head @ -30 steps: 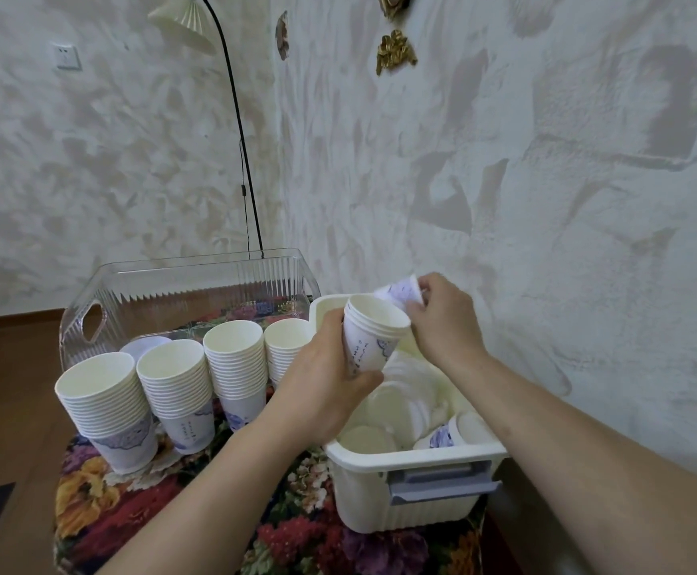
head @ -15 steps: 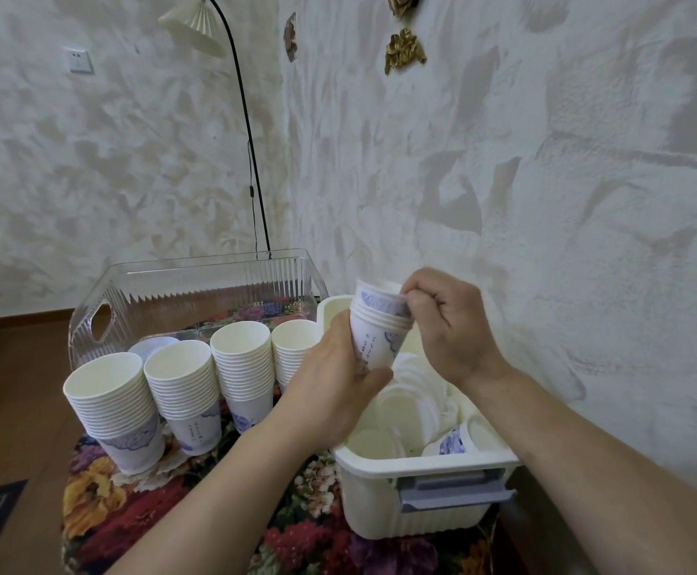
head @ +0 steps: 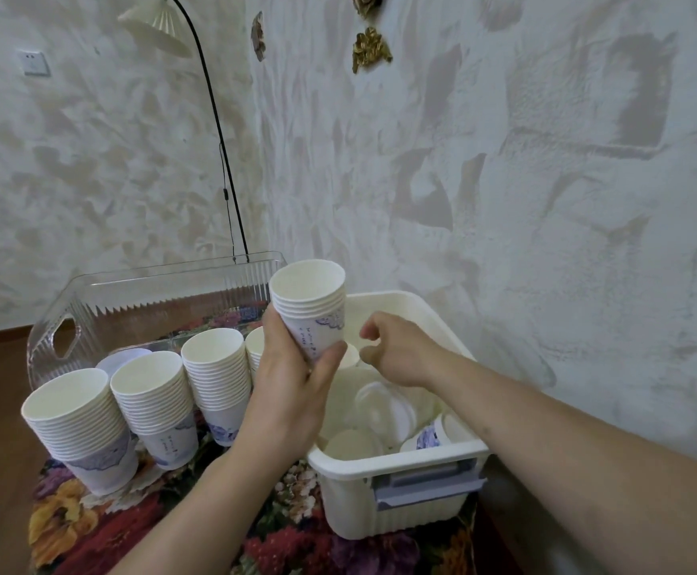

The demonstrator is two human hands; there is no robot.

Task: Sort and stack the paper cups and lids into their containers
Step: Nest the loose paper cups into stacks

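White bin [head: 396, 460], lids [head: 384, 408], loose cup [head: 429, 435]

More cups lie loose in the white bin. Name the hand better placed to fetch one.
Right hand: it hovers empty over the bin, while the left hand grips the cup stack.

Floral tablecloth [head: 89, 529], arched lamp [head: 160, 22], wall switch [head: 33, 63], gold ornament [head: 371, 47]

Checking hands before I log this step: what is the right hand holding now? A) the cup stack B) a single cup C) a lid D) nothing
D: the right hand hangs empty over the white bin, fingers loosely curled; the left hand grips the cup stack.
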